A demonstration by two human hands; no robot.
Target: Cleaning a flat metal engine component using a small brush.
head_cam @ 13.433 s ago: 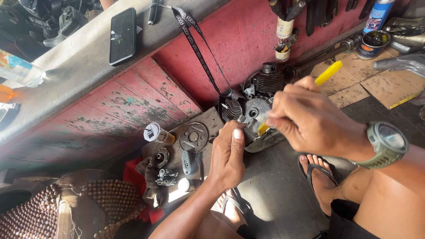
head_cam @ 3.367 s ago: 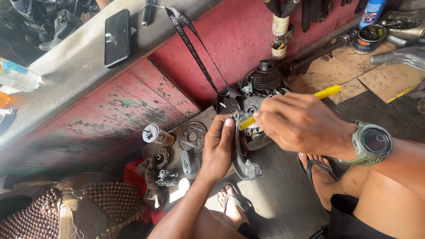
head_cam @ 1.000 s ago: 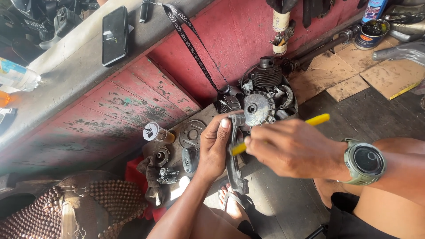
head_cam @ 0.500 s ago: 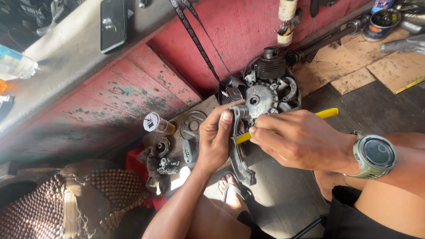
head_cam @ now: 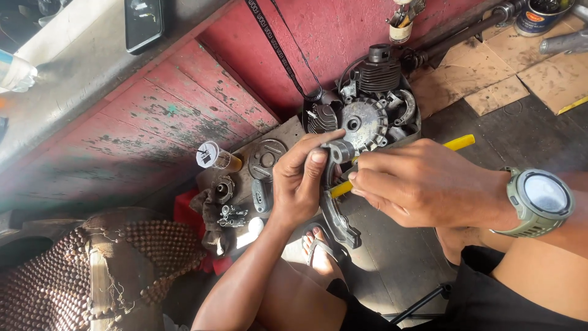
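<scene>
Two hands work over one small engine (head_cam: 373,104); the left hand (head_cam: 300,184) has its fingers wrapped around one curved dark metal cover (head_cam: 334,202), thumb pressed on its upper end, just below the engine's round finned flywheel (head_cam: 363,125); the right hand (head_cam: 422,184) has its fingers closed on one yellow-handled tool (head_cam: 456,143), whose yellow shaft shows again at the fingertips, touching the cover; a grey-green wristwatch (head_cam: 539,199) sits on the right wrist.

The engine stands on the floor against a red wall (head_cam: 343,30), its one ribbed cylinder (head_cam: 378,72) uppermost; beside it, to the left, lie loose parts on a worn board (head_cam: 294,132): one round plate with cut-outs (head_cam: 267,158), one small glass jar with a white lid (head_cam: 214,157), one small round metal part (head_cam: 222,189), and one cluster of small fittings on a dark rag (head_cam: 223,217); how many fittings, I cannot tell.

One black strap (head_cam: 278,46) hangs down the wall to the engine; one dark phone (head_cam: 143,23) lies on the grey ledge (head_cam: 79,67) above peeling red planks (head_cam: 159,122); pieces of cardboard (head_cam: 490,67) cover the dark floor at upper right, with one tin (head_cam: 539,15) and one metal pipe (head_cam: 563,41) near them; one beaded seat cover (head_cam: 92,270) fills the lower left; one sandalled foot (head_cam: 321,251) rests under the cover.
</scene>
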